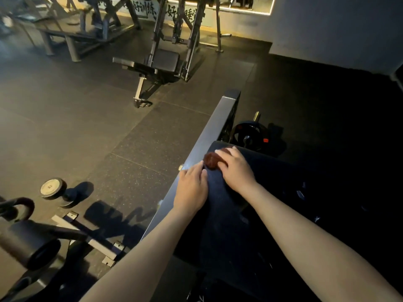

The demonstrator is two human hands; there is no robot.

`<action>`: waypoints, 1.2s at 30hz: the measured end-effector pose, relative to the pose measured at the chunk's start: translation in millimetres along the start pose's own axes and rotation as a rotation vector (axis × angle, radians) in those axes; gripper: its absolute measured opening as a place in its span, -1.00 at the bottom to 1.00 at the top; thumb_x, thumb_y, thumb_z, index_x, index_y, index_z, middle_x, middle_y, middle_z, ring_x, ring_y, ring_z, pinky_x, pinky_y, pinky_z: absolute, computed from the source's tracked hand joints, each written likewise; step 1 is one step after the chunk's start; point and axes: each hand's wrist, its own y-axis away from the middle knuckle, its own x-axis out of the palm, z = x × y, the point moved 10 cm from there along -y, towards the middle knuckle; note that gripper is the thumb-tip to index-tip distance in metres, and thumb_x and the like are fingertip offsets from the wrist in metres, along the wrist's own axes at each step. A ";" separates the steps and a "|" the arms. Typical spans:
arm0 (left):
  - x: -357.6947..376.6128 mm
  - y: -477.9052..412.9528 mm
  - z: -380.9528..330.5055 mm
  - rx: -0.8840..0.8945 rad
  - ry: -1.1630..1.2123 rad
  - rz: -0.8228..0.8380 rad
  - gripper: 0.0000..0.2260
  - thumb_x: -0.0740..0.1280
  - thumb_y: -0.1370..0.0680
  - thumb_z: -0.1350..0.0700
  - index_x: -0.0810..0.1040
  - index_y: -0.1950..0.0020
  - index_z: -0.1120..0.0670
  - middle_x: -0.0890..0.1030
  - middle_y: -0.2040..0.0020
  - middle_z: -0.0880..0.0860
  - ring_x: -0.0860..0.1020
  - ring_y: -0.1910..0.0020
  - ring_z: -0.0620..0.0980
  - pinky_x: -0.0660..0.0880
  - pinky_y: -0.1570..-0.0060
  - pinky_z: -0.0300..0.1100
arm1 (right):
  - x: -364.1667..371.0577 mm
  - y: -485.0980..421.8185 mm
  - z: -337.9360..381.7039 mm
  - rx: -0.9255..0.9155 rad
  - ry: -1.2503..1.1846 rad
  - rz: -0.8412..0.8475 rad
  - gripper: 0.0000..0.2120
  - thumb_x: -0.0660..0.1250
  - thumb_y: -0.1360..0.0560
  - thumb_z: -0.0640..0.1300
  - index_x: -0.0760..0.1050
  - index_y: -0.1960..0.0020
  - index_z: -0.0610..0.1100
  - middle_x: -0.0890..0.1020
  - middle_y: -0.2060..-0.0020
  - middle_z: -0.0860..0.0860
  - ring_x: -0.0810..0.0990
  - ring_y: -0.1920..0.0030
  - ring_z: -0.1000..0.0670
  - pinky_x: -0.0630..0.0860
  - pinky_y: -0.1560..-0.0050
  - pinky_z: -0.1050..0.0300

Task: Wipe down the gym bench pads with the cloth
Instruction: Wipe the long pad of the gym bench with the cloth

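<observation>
A black bench pad (220,205) slopes up through the lower middle of the head view. A small dark red cloth (211,160) lies bunched near the pad's upper left edge. My right hand (236,168) covers the cloth's right side, fingers curled over it and pressing it onto the pad. My left hand (192,189) rests flat on the pad's left edge just below the cloth, fingers straight, fingertips close to the cloth.
A grey steel frame bar (209,136) runs along the pad's left side. A weight plate (250,132) hangs beyond the pad's top. A dumbbell (54,190) and a roller pad (30,245) sit at lower left. Another bench (163,62) stands farther back on the rubber floor.
</observation>
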 end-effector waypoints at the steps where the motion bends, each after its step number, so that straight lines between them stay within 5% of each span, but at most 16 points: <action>1: -0.4 1.0 -3.8 0.030 -0.038 -0.008 -0.65 0.07 -0.71 0.03 0.49 -0.41 0.04 0.56 -0.34 -0.02 0.43 -0.26 0.00 0.14 -0.23 -0.38 | -5.4 -5.9 -7.7 0.063 0.037 -0.036 -0.59 0.21 -0.64 -0.07 0.38 -0.48 0.03 0.32 -0.50 -0.08 0.11 -0.56 -0.13 0.12 -0.53 -0.04; 4: -7.1 2.7 -12.8 0.073 -0.027 -0.051 -0.69 0.10 -0.71 0.15 0.52 -0.38 0.12 0.58 -0.30 0.01 0.42 -0.21 -0.08 0.05 -0.20 -0.53 | 5.5 3.6 8.4 0.092 0.026 -0.061 -0.58 0.16 -0.66 -0.02 0.34 -0.51 0.03 0.22 -0.54 -0.12 0.06 -0.56 -0.17 0.04 -0.54 -0.03; 8: -4.9 -15.6 -11.2 0.044 0.020 -0.063 -0.73 0.07 -0.67 0.16 0.57 -0.09 0.01 0.65 -0.02 -0.06 0.52 0.00 -0.06 0.32 -0.25 -0.10 | 18.4 25.7 36.1 -0.123 -0.049 0.043 -0.62 0.13 -0.68 -0.06 0.37 -0.48 0.14 0.19 -0.54 -0.07 0.06 -0.56 -0.11 0.10 -0.51 0.00; 14: 22.9 -29.4 -13.2 0.076 -0.235 0.007 -0.59 0.06 -0.71 0.01 0.45 -0.48 0.12 0.49 -0.45 0.07 0.42 -0.33 0.12 0.19 -0.37 -0.14 | -27.9 -19.0 -35.2 0.081 0.013 -0.115 -0.60 0.21 -0.63 -0.16 0.42 -0.45 0.05 0.38 -0.35 -0.10 0.35 -0.38 -0.16 0.38 -0.35 -0.05; 17: 21.1 -23.5 -14.3 0.113 -0.265 -0.012 -0.51 -0.01 -0.69 -0.07 0.46 -0.48 0.12 0.49 -0.45 0.05 0.41 -0.29 0.10 0.24 -0.37 -0.13 | -34.1 -11.0 -43.4 0.190 0.071 -0.159 -0.58 0.17 -0.64 -0.12 0.34 -0.50 0.03 0.34 -0.35 -0.13 0.31 -0.37 -0.19 0.37 -0.37 -0.08; 23: 22.8 -36.9 -19.3 0.035 -0.233 -0.047 -0.63 0.13 -0.70 0.07 0.49 -0.45 0.15 0.53 -0.40 0.07 0.42 -0.30 0.11 0.22 -0.34 -0.17 | -2.9 1.4 -0.7 -0.150 -0.016 0.010 -0.59 0.21 -0.64 -0.09 0.39 -0.47 0.11 0.37 -0.30 -0.04 0.27 -0.38 -0.06 0.42 -0.26 -0.02; 28: 43.1 -49.8 -39.5 0.067 -0.259 -0.024 -0.64 0.14 -0.70 0.03 0.48 -0.46 0.09 0.48 -0.45 -0.02 0.38 -0.32 0.09 0.25 -0.36 -0.04 | -32.1 -44.8 -59.2 0.154 0.073 -0.110 -0.61 0.14 -0.66 -0.12 0.36 -0.47 0.01 0.35 -0.35 -0.13 0.30 -0.40 -0.18 0.40 -0.32 -0.08; 36: 36.3 -22.8 -47.9 0.195 -0.201 -0.039 -0.55 0.05 -0.67 -0.06 0.52 -0.42 0.09 0.60 -0.31 0.00 0.46 -0.22 0.00 0.34 -0.27 -0.13 | -23.1 19.8 -28.4 -0.181 0.049 -0.033 -0.60 0.23 -0.63 -0.08 0.40 -0.46 0.07 0.40 -0.20 -0.08 0.30 -0.35 -0.13 0.50 -0.13 -0.09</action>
